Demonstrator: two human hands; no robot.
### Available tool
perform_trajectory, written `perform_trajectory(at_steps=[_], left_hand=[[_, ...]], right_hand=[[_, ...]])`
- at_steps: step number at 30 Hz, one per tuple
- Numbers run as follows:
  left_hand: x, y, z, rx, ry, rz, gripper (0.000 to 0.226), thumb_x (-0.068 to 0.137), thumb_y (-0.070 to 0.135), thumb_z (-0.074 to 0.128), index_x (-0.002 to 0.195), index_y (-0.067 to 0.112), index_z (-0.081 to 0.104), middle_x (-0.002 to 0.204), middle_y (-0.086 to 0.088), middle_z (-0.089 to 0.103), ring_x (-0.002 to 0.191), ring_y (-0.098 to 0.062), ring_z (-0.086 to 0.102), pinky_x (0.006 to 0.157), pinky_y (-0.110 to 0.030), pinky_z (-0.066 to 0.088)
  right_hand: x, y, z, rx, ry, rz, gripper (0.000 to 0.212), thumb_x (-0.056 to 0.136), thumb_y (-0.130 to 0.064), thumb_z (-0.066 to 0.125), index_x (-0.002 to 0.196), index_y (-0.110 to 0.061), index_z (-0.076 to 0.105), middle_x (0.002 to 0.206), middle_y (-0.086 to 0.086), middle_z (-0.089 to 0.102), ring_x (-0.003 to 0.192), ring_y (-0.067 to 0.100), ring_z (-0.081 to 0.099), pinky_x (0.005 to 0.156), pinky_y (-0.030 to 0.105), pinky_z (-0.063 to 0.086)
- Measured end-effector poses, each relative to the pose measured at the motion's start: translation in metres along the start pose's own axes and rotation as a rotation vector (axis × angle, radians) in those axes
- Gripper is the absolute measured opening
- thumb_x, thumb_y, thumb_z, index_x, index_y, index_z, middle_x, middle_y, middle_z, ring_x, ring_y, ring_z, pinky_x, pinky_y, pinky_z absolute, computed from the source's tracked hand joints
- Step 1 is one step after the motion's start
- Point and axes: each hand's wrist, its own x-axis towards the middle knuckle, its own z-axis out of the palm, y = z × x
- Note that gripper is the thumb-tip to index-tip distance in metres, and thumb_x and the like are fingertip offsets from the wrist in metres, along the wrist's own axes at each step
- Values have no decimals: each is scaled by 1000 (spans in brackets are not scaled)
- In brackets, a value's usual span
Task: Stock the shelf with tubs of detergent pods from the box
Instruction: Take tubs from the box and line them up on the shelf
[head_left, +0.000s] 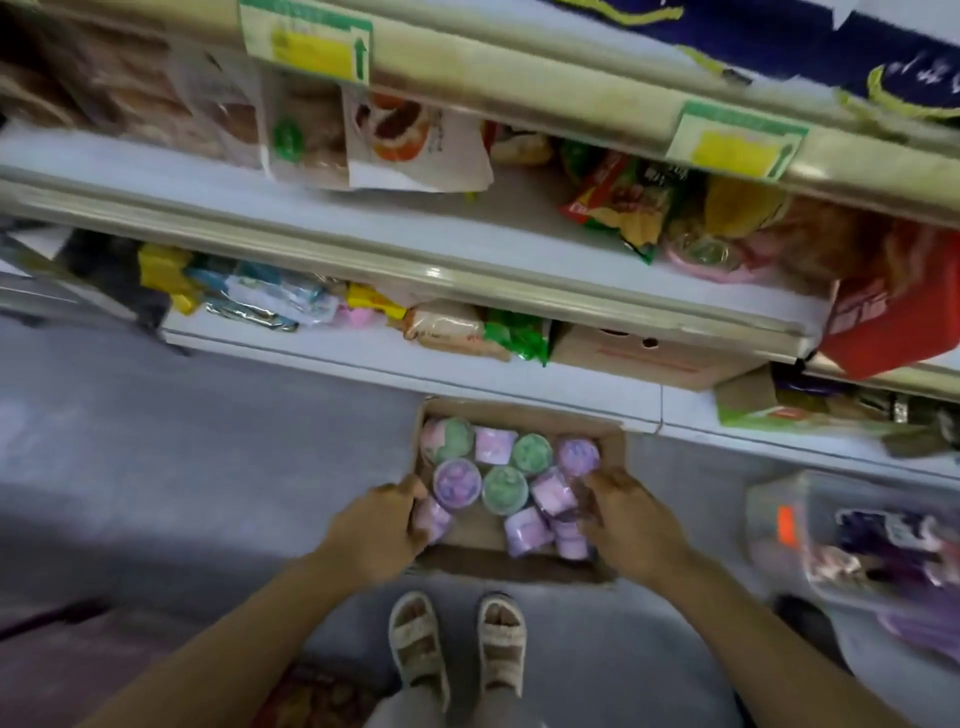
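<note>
Both bare forearms reach down and forward from the bottom of the view, spread apart at the elbows and drawing closer at the wrists. The left hand (382, 530) is turned palm inward, its fingers curled over the left wall of the open brown cardboard box (519, 569), thumb on top. The right hand (626, 519) mirrors it on the box's right side, knuckles up, fingers curled down over the edge there. Below, two feet in pale strapped sandals (457, 644) stand side by side, toes pointing forward.

shelf price tags (310, 49) blurred unreadable, clear bin (878, 540) cut off right
</note>
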Motion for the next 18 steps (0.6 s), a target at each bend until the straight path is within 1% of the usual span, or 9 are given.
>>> perform_trajectory(at_steps=[3,7,9,11,13,14,16,17,18], left_hand=[[24,-9,34,25,-16,-33,48,85,36,56,129,19,44,125,-5,60,116,-25,56,92,-34,47],[66,-15,86,16,-33,-101,58,87,35,58,138,20,36,128,-6,58,116,-26,56,90,-33,46],[89,-14,112,-4,-30,-147,58,86,34,60,138,21,37,126,-8,59,115,-29,56,88,-33,45],[113,-14,140,-56,-23,-192,52,85,32,59,133,21,43,123,-10,60,111,-31,58,85,-32,45],[138,-19,168,-120,-14,-251,45,84,31,59,125,19,47,118,-12,62,102,-33,61,75,-30,44],[150,-22,182,-157,1,-284,45,83,30,59,125,18,47,117,-13,63,97,-33,62,72,-28,43],[173,-31,210,-229,29,-354,52,82,29,61,130,18,44,115,-15,63,90,-33,62,70,-27,43],[185,-36,222,-259,42,-384,56,82,29,62,133,18,42,115,-15,63,89,-33,62,71,-28,44],[197,-40,234,-274,51,-404,60,82,31,63,136,18,40,116,-15,62,92,-34,62,73,-28,45]], right_hand=[[23,22,31,44,-6,-19,44,82,-26,57,124,-19,49,132,10,50,113,33,54,88,36,47],[61,55,74,47,18,-20,45,85,-23,58,128,-13,49,135,15,47,116,35,52,90,39,47],[80,73,96,69,12,-22,44,85,-21,59,127,-12,49,131,16,51,115,35,52,89,38,47],[99,92,122,103,-1,-32,46,85,-21,59,129,-11,48,127,16,55,114,36,53,88,36,46],[120,111,151,121,-16,-48,49,85,-24,58,131,-13,46,126,14,57,112,36,54,89,37,46],[131,119,166,148,-24,-49,50,84,-28,57,131,-15,46,125,13,58,111,35,54,90,39,47],[154,138,202,183,-64,-43,50,81,-39,52,126,-18,46,121,10,59,110,34,56,88,43,49],[165,147,219,202,-82,-37,51,79,-41,51,124,-19,45,119,9,59,109,33,56,87,45,50],[176,153,233,206,-77,-35,52,78,-41,53,124,-17,45,119,11,59,109,33,57,87,46,50]])
